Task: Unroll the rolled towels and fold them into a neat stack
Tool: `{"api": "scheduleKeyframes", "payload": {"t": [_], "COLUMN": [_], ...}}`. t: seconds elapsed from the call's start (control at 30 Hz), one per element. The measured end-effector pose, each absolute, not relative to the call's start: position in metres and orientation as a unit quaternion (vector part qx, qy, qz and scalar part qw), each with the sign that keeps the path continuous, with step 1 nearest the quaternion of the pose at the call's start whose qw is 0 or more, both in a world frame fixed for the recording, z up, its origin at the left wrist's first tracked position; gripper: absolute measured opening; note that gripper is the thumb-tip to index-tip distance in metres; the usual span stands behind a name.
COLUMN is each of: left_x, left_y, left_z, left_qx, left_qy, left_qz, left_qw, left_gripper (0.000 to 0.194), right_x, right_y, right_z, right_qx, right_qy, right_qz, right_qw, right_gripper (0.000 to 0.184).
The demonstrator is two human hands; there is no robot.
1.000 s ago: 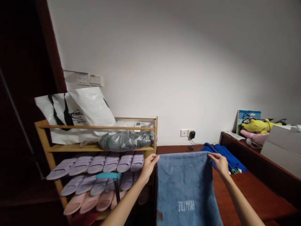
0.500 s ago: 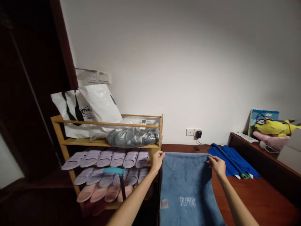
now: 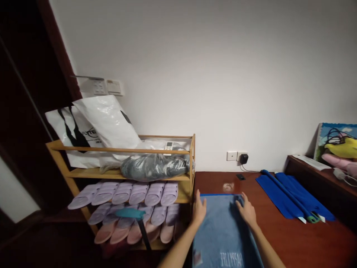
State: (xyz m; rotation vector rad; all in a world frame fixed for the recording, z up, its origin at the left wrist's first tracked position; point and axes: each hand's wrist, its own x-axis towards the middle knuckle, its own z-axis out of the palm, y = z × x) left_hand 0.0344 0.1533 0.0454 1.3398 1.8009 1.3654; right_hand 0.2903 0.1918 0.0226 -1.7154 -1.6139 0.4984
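A grey-blue towel with white lettering lies spread on the dark red wooden surface, its far edge showing a bright blue hem. My left hand rests at the towel's far left corner, fingers extended and flat. At the far right corner, my right hand lies with its fingers spread on the cloth. Neither hand holds the towel up.
A wooden shoe rack to the left holds rows of lilac and pink slippers, plastic bags and a dark bundle. A teal-handled stick leans before it. Bright blue cloth lies to the right, beside a raised ledge with a yellow plush toy.
The towel was held up by its top corners; now it lies on the surface. Both hands have come down and inward and let go, fingers flat on it.
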Motion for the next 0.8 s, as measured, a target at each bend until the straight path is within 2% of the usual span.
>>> {"api": "scheduleKeyframes", "payload": {"t": [0.1,0.2,0.27,0.37,0.5,0.67,0.8], "left_x": [0.047,0.048,0.046,0.042,0.039,0.038,0.041], "left_y": [0.141,0.135,0.137,0.144,0.146,0.103,0.051], "left_z": [0.018,0.000,-0.006,-0.005,0.014,0.043,0.035], "left_qx": [0.597,0.683,0.709,0.720,0.733,0.769,0.848], "left_qy": [0.640,0.667,0.678,0.678,0.667,0.623,0.510], "left_qz": [0.424,0.267,0.181,0.146,0.121,0.125,0.114], "left_qw": [0.233,0.130,0.062,0.039,0.060,0.067,0.083], "left_gripper": [0.049,0.051,0.054,0.056,0.058,0.059,0.065], "right_x": [0.276,0.275,0.277,0.277,0.274,0.290,0.310], "right_y": [0.186,0.182,0.184,0.188,0.176,0.102,0.038], "right_z": [-0.008,-0.025,-0.028,-0.024,-0.011,-0.013,-0.042], "right_qx": [-0.652,-0.664,-0.673,-0.676,-0.685,-0.641,-0.585], "right_qy": [-0.683,-0.721,-0.725,-0.726,-0.713,-0.745,-0.796], "right_qz": [0.160,0.088,0.058,0.039,-0.010,-0.032,-0.021], "right_qw": [0.287,0.177,0.134,0.122,0.147,0.180,0.155], "right_gripper": [0.062,0.063,0.064,0.063,0.058,0.056,0.057]}}
